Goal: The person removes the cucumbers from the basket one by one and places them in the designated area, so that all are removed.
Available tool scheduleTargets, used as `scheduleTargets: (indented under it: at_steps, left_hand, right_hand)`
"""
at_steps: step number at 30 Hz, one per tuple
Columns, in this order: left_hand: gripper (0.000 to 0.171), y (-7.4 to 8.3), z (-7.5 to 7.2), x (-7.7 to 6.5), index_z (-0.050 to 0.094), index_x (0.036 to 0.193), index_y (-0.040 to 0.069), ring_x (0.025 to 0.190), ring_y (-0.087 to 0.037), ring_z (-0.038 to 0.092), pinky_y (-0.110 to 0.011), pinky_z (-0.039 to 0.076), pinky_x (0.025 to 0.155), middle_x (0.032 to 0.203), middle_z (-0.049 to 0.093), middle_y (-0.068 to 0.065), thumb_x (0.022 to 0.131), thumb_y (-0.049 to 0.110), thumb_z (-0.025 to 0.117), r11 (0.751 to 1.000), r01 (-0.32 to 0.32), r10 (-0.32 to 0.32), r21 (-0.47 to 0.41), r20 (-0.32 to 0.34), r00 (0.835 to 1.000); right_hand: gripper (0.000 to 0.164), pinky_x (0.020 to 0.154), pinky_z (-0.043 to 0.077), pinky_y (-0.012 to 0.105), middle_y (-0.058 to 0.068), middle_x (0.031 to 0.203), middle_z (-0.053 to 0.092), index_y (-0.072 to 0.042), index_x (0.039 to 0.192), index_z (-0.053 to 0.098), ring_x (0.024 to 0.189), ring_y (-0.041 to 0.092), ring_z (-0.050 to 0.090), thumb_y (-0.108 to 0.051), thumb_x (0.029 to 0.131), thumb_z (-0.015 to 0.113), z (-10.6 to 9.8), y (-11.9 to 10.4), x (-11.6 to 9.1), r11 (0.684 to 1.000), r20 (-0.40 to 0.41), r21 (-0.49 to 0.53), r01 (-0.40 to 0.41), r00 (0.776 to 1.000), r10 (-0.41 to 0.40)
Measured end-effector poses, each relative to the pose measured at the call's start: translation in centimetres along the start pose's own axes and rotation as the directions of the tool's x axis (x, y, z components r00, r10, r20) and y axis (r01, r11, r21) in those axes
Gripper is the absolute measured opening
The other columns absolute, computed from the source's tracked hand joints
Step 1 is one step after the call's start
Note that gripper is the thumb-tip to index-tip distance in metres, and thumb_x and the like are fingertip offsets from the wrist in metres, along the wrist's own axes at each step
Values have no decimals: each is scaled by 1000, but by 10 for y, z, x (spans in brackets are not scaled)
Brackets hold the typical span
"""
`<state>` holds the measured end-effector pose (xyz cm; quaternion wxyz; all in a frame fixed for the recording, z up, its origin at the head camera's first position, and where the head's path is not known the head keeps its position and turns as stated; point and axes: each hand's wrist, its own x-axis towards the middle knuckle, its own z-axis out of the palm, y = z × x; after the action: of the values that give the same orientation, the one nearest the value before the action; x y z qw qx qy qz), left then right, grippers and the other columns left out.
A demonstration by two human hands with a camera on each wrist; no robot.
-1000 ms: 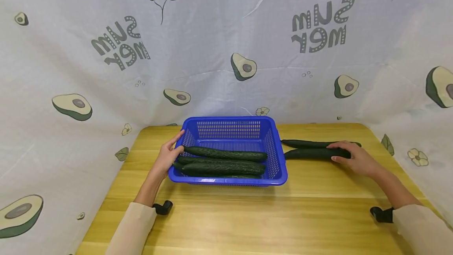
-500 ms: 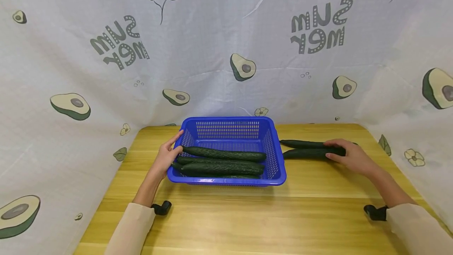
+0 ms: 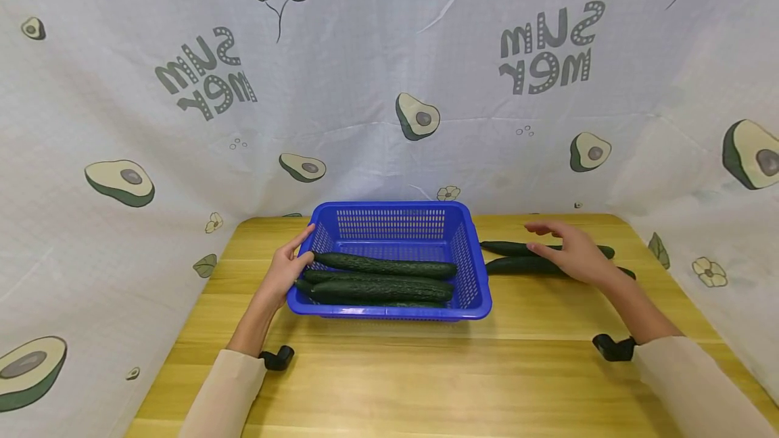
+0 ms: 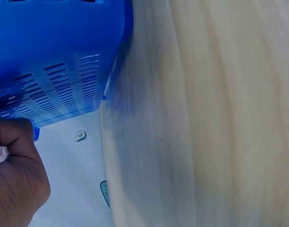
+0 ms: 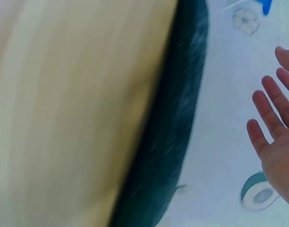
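A blue plastic basket (image 3: 395,313) with slotted walls stands on the wooden table, and several dark green cucumbers (image 3: 383,265) lie lengthwise in its front half. My left hand (image 3: 283,276) grips the basket's left rim, the thumb over the edge; the left wrist view shows its curled fingers against the slotted wall (image 4: 64,85). To the right of the basket two more cucumbers (image 3: 517,265) lie side by side, tips close to its wall. Over these hovers my right hand (image 3: 575,253), holding nothing; its spread fingers (image 5: 269,113) show in the right wrist view, apart from the large cucumber (image 5: 168,123).
Wooden tabletop (image 3: 426,377) stretches in front of the basket. Behind and at both sides hangs a white cloth (image 3: 365,53) printed with avocados. Each wrist carries a small black camera mount (image 3: 613,347).
My right hand has let go of the front cucumber on the table, lifted and moved left toward the basket, its fingers opening. The left hand stays on the basket rim.
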<state>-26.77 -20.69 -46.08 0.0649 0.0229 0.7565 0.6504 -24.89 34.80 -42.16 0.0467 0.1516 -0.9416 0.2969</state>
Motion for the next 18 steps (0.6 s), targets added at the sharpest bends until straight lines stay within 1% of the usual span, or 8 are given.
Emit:
scheduleTargets:
  at_steps: [2, 7, 9, 11, 12, 14, 18]
  left_hand:
    - [69, 1, 0, 0, 40, 159, 34, 53, -8, 50, -22, 47, 57, 168, 30, -5, 97, 7, 54, 1000, 4, -4, -5, 4, 1000]
    - [69, 2, 1, -2, 39, 159, 35, 55, -9, 54, -23, 49, 58, 167, 33, -7, 98, 8, 54, 1000, 12, -12, -12, 10, 1000]
    - [69, 2, 1, -2, 40, 159, 34, 53, -8, 52, -23, 48, 57, 166, 34, -8, 97, 8, 54, 1000, 10, -10, -11, 7, 1000]
    - [69, 1, 1, -2, 40, 159, 34, 55, -8, 53, -23, 48, 57, 166, 34, -8, 97, 8, 54, 1000, 8, -8, -12, 5, 1000]
    - [69, 1, 1, -2, 39, 159, 34, 54, -8, 51, -22, 47, 57, 166, 34, -9, 97, 8, 54, 1000, 6, -6, -10, 5, 1000]
    - [69, 1, 0, -2, 40, 159, 34, 51, -7, 47, -22, 45, 55, 164, 37, -10, 97, 8, 54, 1000, 6, -6, -9, -1, 1000]
    - [70, 1, 0, -3, 38, 160, 33, 49, -7, 46, -23, 45, 54, 162, 39, -14, 96, 7, 53, 1000, 5, -5, -13, 3, 1000]
  right_hand:
    - [48, 107, 39, 68, 26, 137, 61, 0, 140, 57, 127, 47, 54, -26, 101, 66, 2, -9, 5, 1000, -9, 8, 14, 1000, -14]
    - [47, 109, 39, 67, 25, 139, 60, 0, 140, 58, 128, 44, 54, -25, 101, 66, 8, -31, 16, 998, -29, 32, 50, 998, -49]
    - [47, 109, 39, 67, 24, 139, 61, 0, 140, 58, 127, 43, 55, -24, 100, 66, 11, -39, 20, 997, -38, 35, 65, 997, -64]
    - [45, 109, 39, 67, 23, 138, 61, -1, 139, 59, 127, 42, 55, -23, 100, 67, 15, -46, 24, 996, -49, 39, 79, 996, -77]
    - [45, 109, 39, 66, 23, 139, 62, -1, 139, 59, 127, 42, 55, -23, 100, 67, 17, -49, 26, 995, -51, 41, 86, 995, -84]
    - [45, 110, 40, 65, 21, 139, 61, -2, 139, 59, 127, 41, 55, -23, 100, 67, 21, -55, 31, 994, -52, 51, 94, 994, -91]
    - [45, 110, 39, 65, 22, 140, 61, -1, 139, 59, 128, 41, 55, -22, 100, 66, 29, -69, 39, 988, -47, 86, 124, 992, -121]
